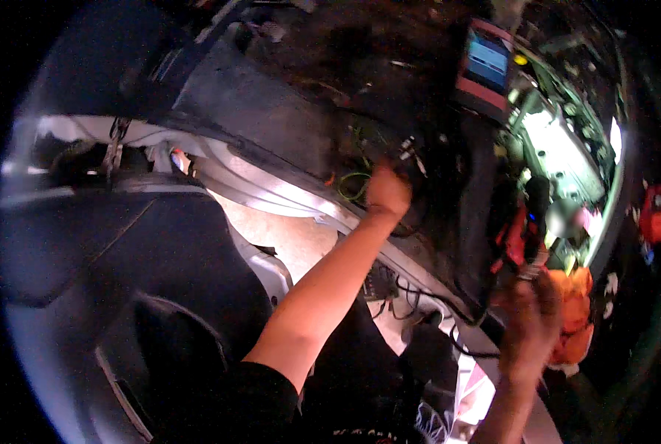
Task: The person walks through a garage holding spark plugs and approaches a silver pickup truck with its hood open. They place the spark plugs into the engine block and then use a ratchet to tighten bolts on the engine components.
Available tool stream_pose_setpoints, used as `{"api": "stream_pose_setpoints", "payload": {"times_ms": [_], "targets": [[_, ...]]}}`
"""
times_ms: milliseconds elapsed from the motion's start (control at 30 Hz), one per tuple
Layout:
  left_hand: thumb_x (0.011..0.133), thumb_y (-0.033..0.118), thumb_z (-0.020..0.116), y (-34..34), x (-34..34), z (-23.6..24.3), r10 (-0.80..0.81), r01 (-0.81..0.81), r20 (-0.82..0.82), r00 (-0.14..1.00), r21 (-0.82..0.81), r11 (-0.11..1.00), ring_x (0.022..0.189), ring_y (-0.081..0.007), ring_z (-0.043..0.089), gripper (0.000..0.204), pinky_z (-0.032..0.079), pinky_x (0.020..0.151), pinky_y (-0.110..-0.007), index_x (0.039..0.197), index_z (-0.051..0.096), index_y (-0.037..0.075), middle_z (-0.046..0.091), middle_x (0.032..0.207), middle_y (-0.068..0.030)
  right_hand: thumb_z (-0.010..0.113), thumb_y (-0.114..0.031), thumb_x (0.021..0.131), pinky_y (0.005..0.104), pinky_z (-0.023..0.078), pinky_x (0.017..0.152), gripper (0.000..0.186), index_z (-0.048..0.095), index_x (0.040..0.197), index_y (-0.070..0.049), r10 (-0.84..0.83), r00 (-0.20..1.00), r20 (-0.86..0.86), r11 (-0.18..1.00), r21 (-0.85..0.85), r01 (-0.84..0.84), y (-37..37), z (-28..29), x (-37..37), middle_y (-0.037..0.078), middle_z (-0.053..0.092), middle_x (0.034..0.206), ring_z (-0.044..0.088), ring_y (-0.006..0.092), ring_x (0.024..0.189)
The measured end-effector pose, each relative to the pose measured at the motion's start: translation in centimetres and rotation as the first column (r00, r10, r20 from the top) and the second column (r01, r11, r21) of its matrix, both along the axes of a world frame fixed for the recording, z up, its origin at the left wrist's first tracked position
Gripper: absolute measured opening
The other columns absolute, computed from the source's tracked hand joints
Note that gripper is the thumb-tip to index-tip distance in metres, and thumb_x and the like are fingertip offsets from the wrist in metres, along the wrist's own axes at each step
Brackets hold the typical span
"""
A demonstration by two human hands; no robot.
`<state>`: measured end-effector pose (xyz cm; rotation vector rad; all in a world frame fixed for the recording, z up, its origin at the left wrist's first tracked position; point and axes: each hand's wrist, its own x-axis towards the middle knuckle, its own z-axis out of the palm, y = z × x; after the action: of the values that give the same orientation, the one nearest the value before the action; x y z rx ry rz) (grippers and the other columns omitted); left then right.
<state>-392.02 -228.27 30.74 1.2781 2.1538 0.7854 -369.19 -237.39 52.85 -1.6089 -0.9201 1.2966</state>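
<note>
My left arm reaches across the car's light door sill into the dark interior. At its end my left hand (388,194) is closed beside a loop of yellow-green wire (353,186); what its fingers hold is hidden. Small metallic connector-like parts (408,148) sit just beyond it. At the right my right hand (527,307), smeared by motion, appears wrapped around the lower end of a red-and-black tool (519,233) with a small blue light. Its exact kind is unclear. A black cable (475,354) runs close to this hand's wrist.
An open car door (108,251) fills the left side. A red-framed handheld device with a lit screen (487,63) stands at the upper right. Beyond my right hand is a person in orange (569,311) by a brightly lit area. Another red device (658,214) is at far right.
</note>
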Motion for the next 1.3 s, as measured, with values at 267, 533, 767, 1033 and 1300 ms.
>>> {"api": "stream_pose_setpoints", "payload": {"times_ms": [267, 533, 767, 1033, 1300], "targets": [[0.098, 0.036, 0.053, -10.4, 3.6, 15.0, 0.126, -0.05, 0.928, 0.352, -0.116, 0.992, 0.077, -0.0106, 0.058, 0.037, 0.045, 0.07, -0.026, 0.102, 0.064, 0.001, 0.063, 0.085, -0.0026, 0.065, -0.006, 0.089, 0.0279, 0.052, 0.073, 0.026, 0.054, 0.111, 0.005, 0.013, 0.981, -0.194, 0.963, -0.263, -0.065, -5.6, -3.1, -4.9, 0.01, 0.065, 0.091, 0.066, 0.0157, 0.079], [0.098, 0.025, 0.058, -12.9, 4.3, 17.9, -0.088, 0.109, 0.864, 0.496, 0.039, 0.993, 0.09, -0.012, 0.056, 0.03, 0.044, 0.082, -0.026, 0.108, 0.06, -0.003, 0.064, 0.098, -0.0051, 0.068, -0.007, 0.084, 0.0341, 0.053, 0.069, 0.031, 0.056, 0.112, -0.001, 0.185, 0.965, 0.188, 0.978, 0.063, -0.199, -5.4, -2.1, -6.0, 0.016, 0.063, 0.094, 0.066, 0.0276, 0.08], [0.098, 0.026, 0.057, -14.9, 4.1, 15.9, 0.032, 0.173, 0.848, 0.529, -0.145, 0.974, 0.071, -0.0124, 0.061, 0.028, 0.05, 0.063, -0.025, 0.106, 0.06, 0.0, 0.064, 0.086, -0.0058, 0.064, -0.012, 0.088, 0.0354, 0.052, 0.069, 0.02, 0.059, 0.105, -0.003, 0.197, 0.971, 0.136, 0.98, -0.042, -0.193, -8.3, 1.0, -0.9, 0.016, 0.063, 0.092, 0.066, 0.0287, 0.081], [0.097, 0.02, 0.058, -19.2, 5.7, 16.1, -0.03, 0.293, 0.794, 0.607, -0.189, 0.937, 0.069, -0.0086, 0.058, 0.021, 0.047, 0.057, -0.023, 0.105, 0.061, 0.002, 0.064, 0.083, -0.0022, 0.064, -0.019, 0.091, 0.0302, 0.052, 0.079, 0.027, 0.061, 0.113, -0.003, 0.358, 0.926, 0.12, 0.92, -0.216, -0.328, -19.1, 2.1, 7.6, 0.013, 0.067, 0.098, 0.067, 0.0191, 0.087], [0.093, 0.025, 0.064, -31.5, 11.7, 19.4, -0.069, 0.243, 0.795, 0.603, -0.101, 0.965, 0.061, -0.0116, 0.059, 0.024, 0.051, 0.057, -0.028, 0.091, 0.061, 0.002, 0.062, 0.074, -0.0028, 0.064, -0.011, 0.091, 0.0284, 0.052, 0.068, 0.02, 0.061, 0.106, 0.002, 0.249, 0.968, -0.03, 0.915, -0.32, -0.245, -33.2, 4.5, 16.2, 0.008, 0.068, 0.084, 0.064, 0.012, 0.077]]}}
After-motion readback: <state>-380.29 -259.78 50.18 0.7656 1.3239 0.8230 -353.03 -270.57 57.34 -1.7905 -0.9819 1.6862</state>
